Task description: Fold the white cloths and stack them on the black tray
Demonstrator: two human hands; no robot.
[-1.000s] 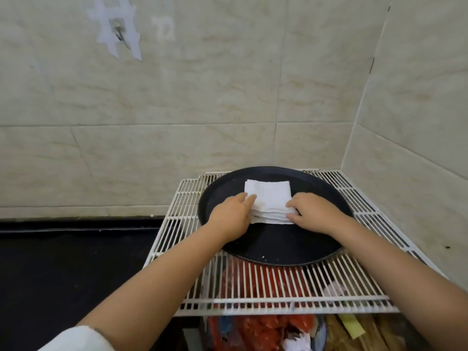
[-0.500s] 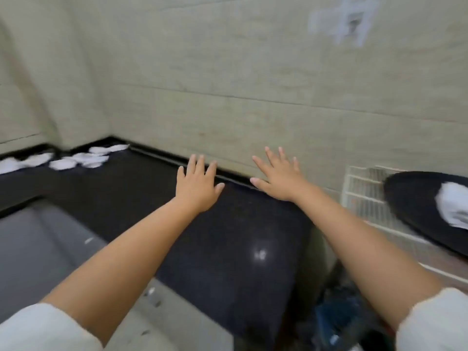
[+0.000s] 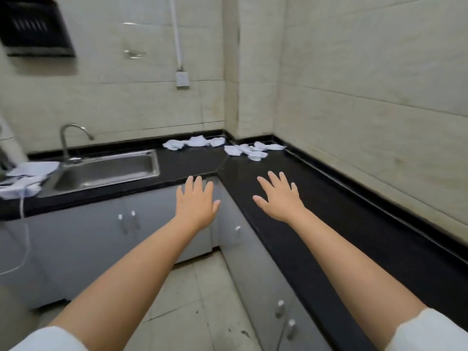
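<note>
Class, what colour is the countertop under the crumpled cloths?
Glossy black countertop, seen in the head view; the cloths are white.

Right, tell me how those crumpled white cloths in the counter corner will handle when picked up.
The white cloths lie crumpled and creased, so they are probably floppy and would drape. They look thin, likely light. On the glossy black counter a push may slide them.

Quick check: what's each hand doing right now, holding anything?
Left hand: open, fingers spread, holding nothing.
Right hand: open, fingers spread, holding nothing.
</note>
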